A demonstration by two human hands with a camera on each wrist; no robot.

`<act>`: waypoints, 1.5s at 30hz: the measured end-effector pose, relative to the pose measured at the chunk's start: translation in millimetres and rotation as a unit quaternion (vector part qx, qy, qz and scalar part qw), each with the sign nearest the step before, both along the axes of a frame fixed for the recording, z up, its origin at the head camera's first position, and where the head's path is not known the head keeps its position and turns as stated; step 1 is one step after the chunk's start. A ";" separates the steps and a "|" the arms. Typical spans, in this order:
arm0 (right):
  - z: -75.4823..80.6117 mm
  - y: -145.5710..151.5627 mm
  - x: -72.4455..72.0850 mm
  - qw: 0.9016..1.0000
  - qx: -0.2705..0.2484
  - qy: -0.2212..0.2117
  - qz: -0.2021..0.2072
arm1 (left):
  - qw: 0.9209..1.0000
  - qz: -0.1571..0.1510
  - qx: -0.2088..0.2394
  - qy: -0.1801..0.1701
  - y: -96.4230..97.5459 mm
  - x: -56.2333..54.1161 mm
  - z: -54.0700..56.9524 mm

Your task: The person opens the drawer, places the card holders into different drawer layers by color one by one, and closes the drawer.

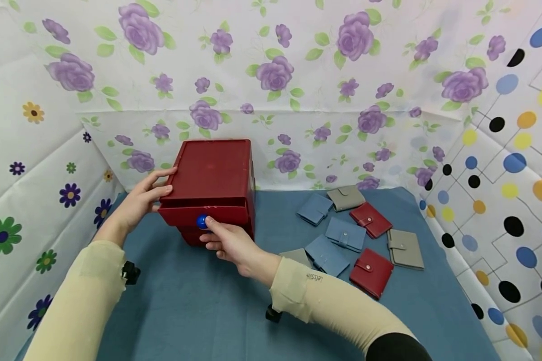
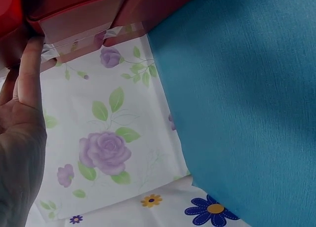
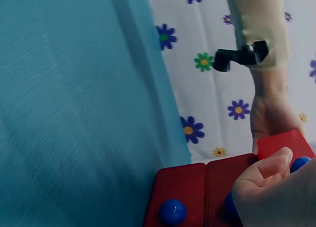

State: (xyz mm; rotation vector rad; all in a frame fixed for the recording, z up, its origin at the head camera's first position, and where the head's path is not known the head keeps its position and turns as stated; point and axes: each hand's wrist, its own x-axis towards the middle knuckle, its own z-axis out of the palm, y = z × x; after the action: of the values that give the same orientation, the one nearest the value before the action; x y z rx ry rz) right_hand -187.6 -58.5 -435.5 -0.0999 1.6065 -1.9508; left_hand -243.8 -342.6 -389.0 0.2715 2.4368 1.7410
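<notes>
Fingers of your right hand (image 1: 236, 246) pinch the blue knob (image 1: 201, 221) on the slightly open top drawer (image 1: 180, 215); your left hand (image 1: 139, 201), fingers spread, touches the red box (image 1: 214, 168) at your eleven o'clock.

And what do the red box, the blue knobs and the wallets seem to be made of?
Box: probably plastic; smooth, softly shining, rounded edges.
Knobs: likely plastic; glossy, with small highlights.
Wallets: leather or imitation, I cannot tell which; low sheen, folded covers, snap straps.
</notes>
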 end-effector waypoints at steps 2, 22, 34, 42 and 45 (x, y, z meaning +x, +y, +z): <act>1.5 3.1 -0.1 1.000 0.015 0.010 0.012 | 1.000 -0.001 -0.001 0.002 0.4 -0.3 -0.6; 6.2 12.5 11.1 0.997 0.048 0.026 0.060 | 1.000 0.004 -0.005 0.006 -0.8 0.2 -3.2; 8.9 15.2 29.0 0.996 0.063 0.035 0.056 | 1.000 0.000 -0.008 0.005 0.1 -0.5 -2.5; 9.4 16.4 35.1 0.996 0.064 0.028 0.055 | 1.000 0.009 -0.025 0.011 0.9 0.3 -3.3; 10.1 17.2 37.9 0.996 0.066 0.023 0.059 | 1.000 0.008 -0.024 0.013 1.1 0.4 -3.7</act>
State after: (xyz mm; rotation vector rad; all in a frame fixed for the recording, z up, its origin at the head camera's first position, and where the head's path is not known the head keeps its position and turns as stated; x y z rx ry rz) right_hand -149.7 -41.3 -425.4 -0.1848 1.7146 -1.7604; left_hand -243.3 -341.6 -392.7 0.2710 2.5013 1.6931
